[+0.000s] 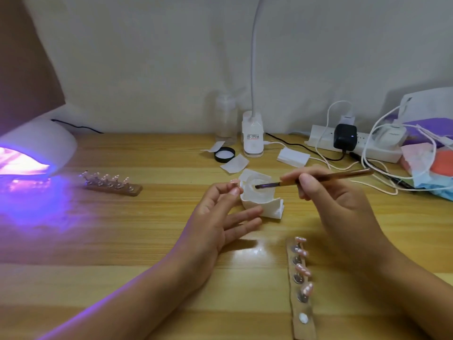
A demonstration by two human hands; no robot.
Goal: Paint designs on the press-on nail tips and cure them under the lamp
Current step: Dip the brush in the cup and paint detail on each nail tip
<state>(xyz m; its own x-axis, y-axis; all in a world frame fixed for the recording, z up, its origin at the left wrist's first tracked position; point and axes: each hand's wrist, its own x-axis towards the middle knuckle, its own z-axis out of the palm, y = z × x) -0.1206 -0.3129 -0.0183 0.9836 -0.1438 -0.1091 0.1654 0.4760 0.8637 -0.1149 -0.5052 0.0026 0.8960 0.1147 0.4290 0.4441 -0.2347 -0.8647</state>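
Observation:
My right hand [326, 192] pinches a brown nail brush [318, 180], whose dark tip dips into a small round jar [259, 186] set on white tissue. My left hand [220, 212] pinches a pink nail tip [234, 182] between thumb and forefinger just left of the jar, the other fingers stretched out. A wooden holder strip [302, 307] at the front right carries several pink painted tips [304, 269]. A second holder strip [110, 184] with several tips lies beside the white curing lamp [41, 143], which glows purple at the far left.
A white clip desk lamp [253, 134], a clear bottle [225, 119], a black jar lid [224, 154] and cotton pads [234, 163] sit behind the jar. A power strip [355, 143] with chargers, tangled cables and a face mask [426, 173] crowd the back right.

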